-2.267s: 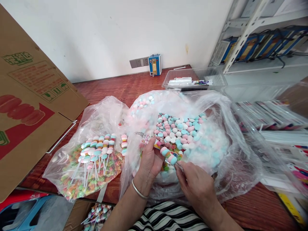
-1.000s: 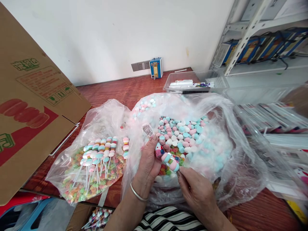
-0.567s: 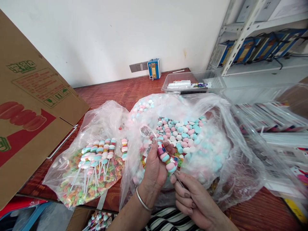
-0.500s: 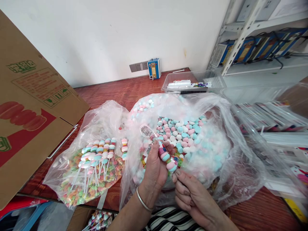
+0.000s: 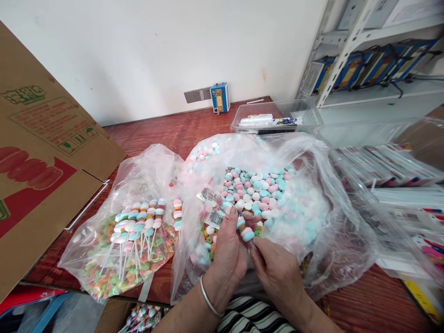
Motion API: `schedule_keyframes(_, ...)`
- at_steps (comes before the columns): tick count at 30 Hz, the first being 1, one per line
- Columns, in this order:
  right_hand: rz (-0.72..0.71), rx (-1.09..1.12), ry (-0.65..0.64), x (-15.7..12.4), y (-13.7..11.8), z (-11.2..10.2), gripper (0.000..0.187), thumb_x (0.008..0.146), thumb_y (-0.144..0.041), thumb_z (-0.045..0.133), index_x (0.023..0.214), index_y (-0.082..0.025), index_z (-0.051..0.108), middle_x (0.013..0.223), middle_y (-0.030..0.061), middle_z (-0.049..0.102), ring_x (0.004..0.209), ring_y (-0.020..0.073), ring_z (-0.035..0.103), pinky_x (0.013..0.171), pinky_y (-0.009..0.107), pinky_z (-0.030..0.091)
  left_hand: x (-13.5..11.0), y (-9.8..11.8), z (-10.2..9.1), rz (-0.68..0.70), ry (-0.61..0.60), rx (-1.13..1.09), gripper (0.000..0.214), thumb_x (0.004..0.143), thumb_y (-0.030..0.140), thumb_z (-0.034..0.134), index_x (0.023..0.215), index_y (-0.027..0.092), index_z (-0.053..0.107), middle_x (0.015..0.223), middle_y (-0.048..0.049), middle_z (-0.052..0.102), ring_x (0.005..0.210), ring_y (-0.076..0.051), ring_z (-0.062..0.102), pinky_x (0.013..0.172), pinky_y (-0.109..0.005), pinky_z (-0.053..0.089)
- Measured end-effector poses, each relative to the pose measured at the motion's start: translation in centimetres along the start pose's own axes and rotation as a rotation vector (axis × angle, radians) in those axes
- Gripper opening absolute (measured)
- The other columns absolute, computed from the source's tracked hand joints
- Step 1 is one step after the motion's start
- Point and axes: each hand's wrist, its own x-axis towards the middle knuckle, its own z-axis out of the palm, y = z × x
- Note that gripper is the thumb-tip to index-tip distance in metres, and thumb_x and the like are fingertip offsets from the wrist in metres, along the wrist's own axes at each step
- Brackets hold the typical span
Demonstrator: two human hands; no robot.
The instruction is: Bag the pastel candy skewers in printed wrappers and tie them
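Candy skewer (image 5: 247,234) apparently part-wrapped; loose skewers (image 5: 138,221) seemingly yet unwrapped
Near the worktop's (image 5: 152,129) front edge, left hand (image 5: 229,254) clasps wrapper (image 5: 215,218), right hand (image 5: 278,266) pinches the skewer's lower end.

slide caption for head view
Left hand and right hand hold a stacked pink and blue candy near rounded pastel sweets in a translucent plastic bag

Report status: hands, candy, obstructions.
Left hand gripping wrapper. Right hand pinching lower end of candy. Candy partly hidden by left hand. No obstruction visible.
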Motion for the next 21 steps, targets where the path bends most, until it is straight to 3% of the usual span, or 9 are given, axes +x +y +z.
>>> schedule_keyframes(5,0.285,0.305,-0.147,0.2,0.1,-0.6,0.024,0.095,-0.026,0.047,0.075,-0.02,0.058,0.061,-0.003,0.056,0.054,0.0112,0.053,0.05,0.019,0.04,1.5,2.1,-0.6,0.023,-0.087,-0.04,0.025,0.086,0.035,0.066,0.101,0.015,0.064,0.108,-0.0103,0.069,0.099,-0.021,0.068,0.086,-0.034,0.055)
schedule_keyframes(7,0.321,0.356,-0.194,0.2,0.0,-0.8,0.025,0.095,-0.027,0.046,0.074,-0.02,0.056,0.061,-0.0034,0.055,0.055,0.0115,0.052,0.05,0.019,0.04,2.5,3.2,-0.7,0.049,-0.112,-0.103,0.021,0.086,0.03,0.067,0.101,0.016,0.065,0.093,-0.0049,0.07,0.088,-0.016,0.069,0.086,-0.032,0.055)
schedule_keyframes(10,0.274,0.307,-0.161,0.0,-0.2,-0.5,0.025,0.096,-0.026,0.046,0.074,-0.02,0.055,0.06,-0.0035,0.053,0.053,0.0112,0.05,0.05,0.02,0.038,3.0,3.3,-0.4,0.028,-0.171,-0.165,0.01,0.084,0.025,0.069,0.087,0.016,0.064,0.059,0.0065,0.052,0.054,-0.007,0.056,0.072,-0.024,0.054)
schedule_keyframes(12,0.15,0.169,-0.09,0.0,-0.3,-0.2,0.025,0.096,-0.023,0.047,0.073,-0.019,0.055,0.058,-0.0026,0.053,0.051,0.0117,0.051,0.051,0.022,0.036,2.6,2.3,-0.1,-0.005,-0.171,-0.187,0.016,0.083,0.025,0.071,0.078,0.016,0.059,0.055,0.0084,0.044,0.047,-0.005,0.047,0.064,-0.021,0.051)
schedule_keyframes(14,0.019,0.015,-0.02,0.0,-0.3,0.0,0.028,0.096,-0.02,0.046,0.07,-0.019,0.056,0.057,-0.001,0.054,0.051,0.0128,0.051,0.053,0.025,0.035,1.8,1.0,0.1,-0.05,-0.142,-0.184,0.02,0.082,0.027,0.072,0.075,0.016,0.057,0.056,0.0074,0.045,0.048,-0.005,0.047,0.06,-0.02,0.05)
schedule_keyframes(16,-0.027,-0.054,0.006,0.1,-0.1,0.0,0.029,0.097,-0.019,0.045,0.069,-0.019,0.055,0.057,-0.0001,0.055,0.051,0.0133,0.053,0.054,0.025,0.035,1.2,0.0,0.2,-0.098,-0.136,-0.169,0.02,0.082,0.029,0.072,0.077,0.016,0.058,0.059,0.0056,0.048,0.051,-0.006,0.05,0.059,-0.02,0.049)
schedule_keyframes(21,0.106,0.045,-0.063,-0.1,0.2,-0.6,0.025,0.098,-0.022,0.045,0.076,-0.019,0.057,0.057,-0.0027,0.055,0.049,0.0113,0.053,0.051,0.022,0.036,2.0,1.2,-0.3,-0.047,-0.091,-0.162,0.023,0.081,0.033,0.073,0.09,0.015,0.064,0.074,0.0,0.061,0.071,-0.012,0.064,0.077,-0.029,0.055)
